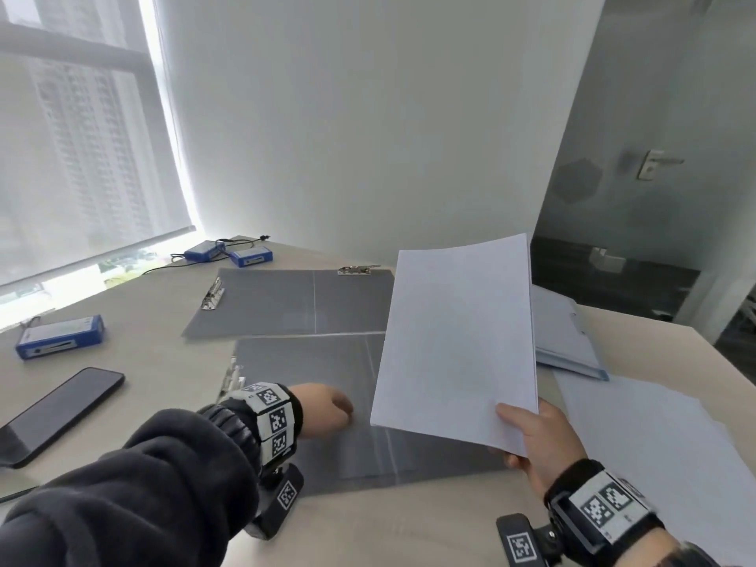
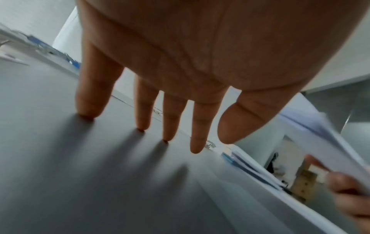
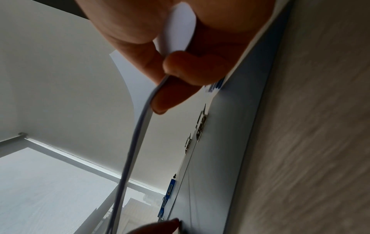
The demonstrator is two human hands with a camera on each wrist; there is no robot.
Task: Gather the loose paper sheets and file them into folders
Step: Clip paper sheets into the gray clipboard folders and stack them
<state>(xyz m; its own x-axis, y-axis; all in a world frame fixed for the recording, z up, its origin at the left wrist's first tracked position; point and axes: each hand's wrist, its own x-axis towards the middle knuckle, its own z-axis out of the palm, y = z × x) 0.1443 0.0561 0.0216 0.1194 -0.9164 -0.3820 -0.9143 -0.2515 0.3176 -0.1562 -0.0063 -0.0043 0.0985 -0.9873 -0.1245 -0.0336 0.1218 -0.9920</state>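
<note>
My right hand pinches the lower corner of a stack of white paper sheets, lifted and tilted above the table. In the right wrist view, thumb and fingers clamp the stack's edge. My left hand rests with straight, spread fingers on the near open grey folder; the left wrist view shows its fingertips touching the grey surface. A second open grey folder with metal clips lies just behind. The held stack hides the right part of both folders.
A light blue folder with papers lies at the right, with loose white sheets in front of it. A black phone and blue devices sit on the left of the wooden table. A wall stands behind.
</note>
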